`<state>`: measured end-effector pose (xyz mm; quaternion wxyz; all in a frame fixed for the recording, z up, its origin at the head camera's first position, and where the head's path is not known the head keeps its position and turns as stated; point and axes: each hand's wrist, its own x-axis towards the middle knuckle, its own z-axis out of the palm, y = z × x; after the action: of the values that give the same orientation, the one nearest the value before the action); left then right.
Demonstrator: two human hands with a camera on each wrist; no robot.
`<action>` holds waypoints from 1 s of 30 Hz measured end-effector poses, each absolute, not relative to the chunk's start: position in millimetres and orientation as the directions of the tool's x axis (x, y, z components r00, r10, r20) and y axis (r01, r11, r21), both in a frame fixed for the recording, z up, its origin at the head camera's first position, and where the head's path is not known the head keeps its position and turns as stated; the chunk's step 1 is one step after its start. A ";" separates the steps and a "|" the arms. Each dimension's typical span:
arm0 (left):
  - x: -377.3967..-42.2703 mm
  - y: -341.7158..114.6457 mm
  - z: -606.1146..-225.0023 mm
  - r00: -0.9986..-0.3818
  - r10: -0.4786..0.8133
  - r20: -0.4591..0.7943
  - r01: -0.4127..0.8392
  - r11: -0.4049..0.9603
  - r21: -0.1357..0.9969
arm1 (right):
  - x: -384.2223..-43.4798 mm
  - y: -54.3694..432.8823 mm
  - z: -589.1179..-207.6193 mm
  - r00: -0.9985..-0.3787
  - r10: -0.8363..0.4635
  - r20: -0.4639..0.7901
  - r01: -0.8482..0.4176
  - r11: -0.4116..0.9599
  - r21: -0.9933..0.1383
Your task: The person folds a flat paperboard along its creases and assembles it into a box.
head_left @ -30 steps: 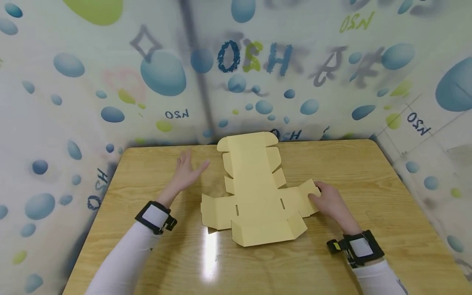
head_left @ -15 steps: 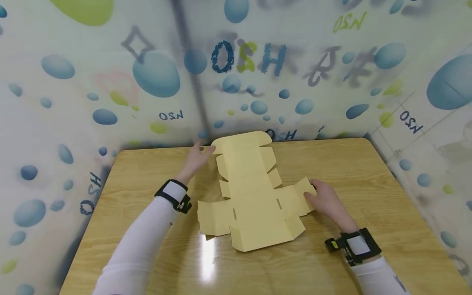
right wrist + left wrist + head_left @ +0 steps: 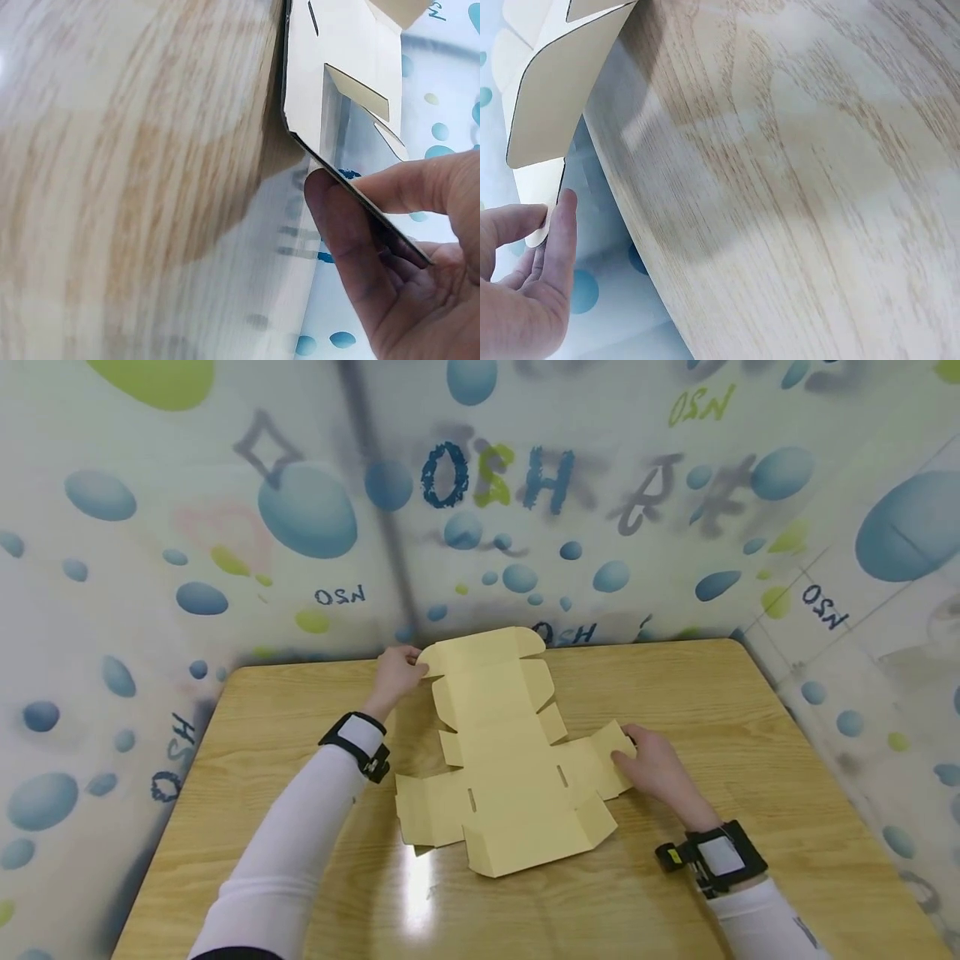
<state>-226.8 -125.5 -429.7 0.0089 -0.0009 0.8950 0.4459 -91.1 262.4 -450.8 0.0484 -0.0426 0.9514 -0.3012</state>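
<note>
An unfolded cardboard box [image 3: 510,752], cream-coloured with side flaps and slots, spreads out in the middle of the head view. At its far left corner my left hand [image 3: 397,677] pinches the rounded flap. Thumb and fingers [image 3: 564,232] meet on either side of that flap's tip in the left wrist view. My right hand [image 3: 656,764] grips the side flap on the right, thumb on top and fingers beneath. In the right wrist view the flap's edge runs between the thumb and the fingers [image 3: 345,247]. Several small side flaps stand partly bent up.
The wooden table [image 3: 300,710] carries the cardboard and has its far edge against a patterned wall sheet [image 3: 615,535] with blue and green spots. A bright reflection lies on the tabletop near the front. Each wrist wears a strapped camera.
My left hand has moved from over the table to the far left flap and taken hold of it. The right hand keeps its grip on the right flap. The view has shifted slightly.
</note>
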 end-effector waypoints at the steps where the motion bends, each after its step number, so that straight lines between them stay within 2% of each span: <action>1: -226.7 -127.1 -429.4 -1.000 0.009 -0.020 -0.010 0.610 0.792 | -93.1 262.2 -449.3 -0.991 -0.115 -0.064 -0.057 0.818 -0.572; 4: -225.4 -134.3 -429.4 -0.999 0.016 -0.041 -0.023 0.597 0.802 | -106.8 261.7 -444.1 -0.987 -0.156 -0.046 -0.105 0.830 -0.548; 7: -221.4 -146.4 -430.9 -0.996 0.021 -0.088 -0.064 0.522 0.851 | -130.7 261.1 -439.0 -0.971 -0.240 -0.012 -0.202 0.842 -0.500; 11: -203.4 -166.5 -431.1 -0.979 0.064 -0.192 -0.150 0.406 0.901 | -167.6 258.1 -433.6 -0.933 -0.351 -0.077 -0.281 0.845 -0.455; 13: -185.7 -177.4 -430.8 -0.967 0.084 -0.240 -0.188 0.401 0.897 | -184.7 254.4 -433.2 -0.913 -0.389 -0.125 -0.298 0.843 -0.448; 17: -140.5 -197.8 -436.9 -0.954 0.077 -0.291 -0.240 0.391 0.889 | -212.6 241.4 -435.7 -0.882 -0.415 -0.223 -0.281 0.843 -0.458; 23: -82.0 -207.7 -447.7 -0.947 0.044 -0.319 -0.287 0.331 0.899 | -235.1 219.4 -444.8 -0.877 -0.441 -0.193 -0.318 0.832 -0.454; 30: -61.3 -203.1 -451.7 -0.944 0.024 -0.329 -0.313 0.251 0.916 | -243.9 208.3 -450.0 -0.891 -0.419 -0.172 -0.298 0.828 -0.475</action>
<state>-61.3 -203.1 -451.7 0.1392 -0.0930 0.7786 0.6048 -243.9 208.3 -450.0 0.1358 -0.1893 0.9464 -0.2238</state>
